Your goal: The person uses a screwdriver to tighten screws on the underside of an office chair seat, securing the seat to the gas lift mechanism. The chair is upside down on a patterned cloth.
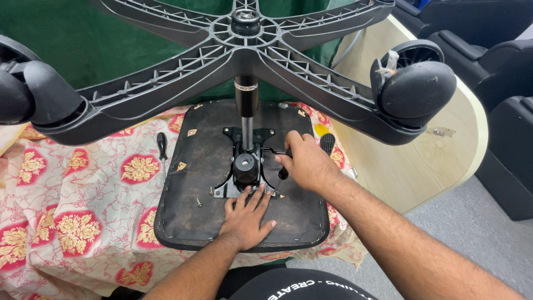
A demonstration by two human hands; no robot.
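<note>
An office chair lies upside down on a table. Its black seat underside (200,183) faces up, with the metal mechanism plate (244,166) bolted at its middle. The gas column (246,105) rises toward me to the black five-star base (244,44). My left hand (244,219) rests flat on the seat just below the plate, fingers spread. My right hand (305,164) is closed on a black lever handle (283,173) at the plate's right side. A loose screw (199,202) lies on the seat left of the plate.
A black-handled screwdriver (162,149) lies on the red-and-gold patterned cloth (83,194) left of the seat. A yellow-and-black tool handle (325,139) lies right of it. Casters (413,86) (25,89) hang at both sides. A pale wooden tabletop (444,150) and dark chairs (499,61) stand right.
</note>
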